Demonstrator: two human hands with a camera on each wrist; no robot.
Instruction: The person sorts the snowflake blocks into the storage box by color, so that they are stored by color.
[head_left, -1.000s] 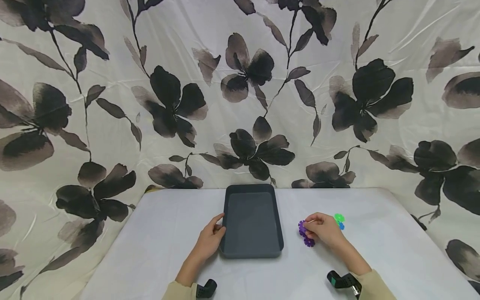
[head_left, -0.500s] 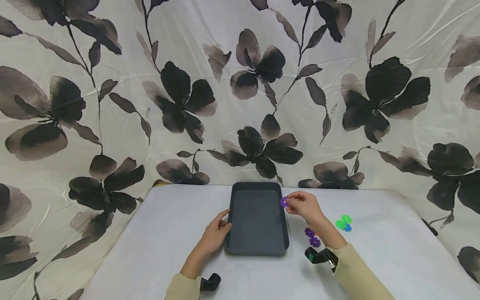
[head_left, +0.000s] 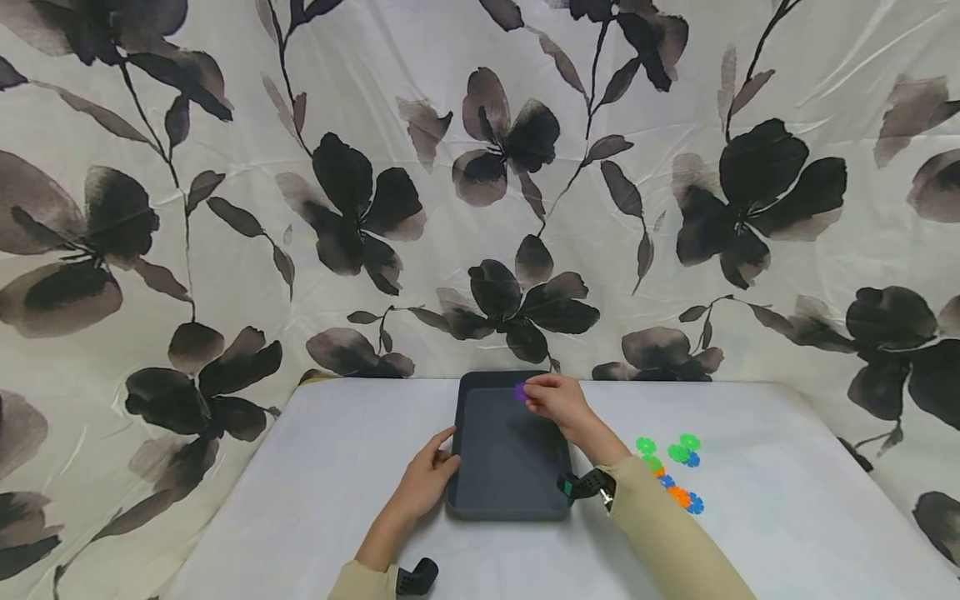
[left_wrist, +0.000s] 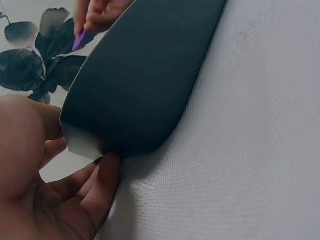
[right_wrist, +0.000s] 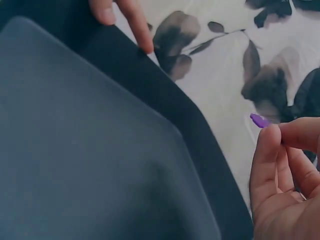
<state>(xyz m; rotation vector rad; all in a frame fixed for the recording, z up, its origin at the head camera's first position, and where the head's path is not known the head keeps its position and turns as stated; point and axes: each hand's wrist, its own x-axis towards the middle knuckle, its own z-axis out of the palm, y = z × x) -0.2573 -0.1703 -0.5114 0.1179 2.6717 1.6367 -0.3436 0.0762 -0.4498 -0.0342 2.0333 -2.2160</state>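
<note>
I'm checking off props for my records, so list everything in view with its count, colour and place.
Floral backdrop: one, white with black and grey-brown flowers, behind everything
Table: one, white, before the backdrop
Rectangular tray: one, dark grey, mid-table
Green flower-shaped discs: four visible, green, right of the tray
Blue flower-shaped discs: three visible, blue, among the green and orange
Orange flower-shaped discs: two visible, orange, same group
Purple disc: one visible, purple, pinched in the right hand
Wrist cameras: two, black, one per wrist
Sleeves: two, beige, on both arms
Left hand: one, bare, at the tray's left edge
</note>
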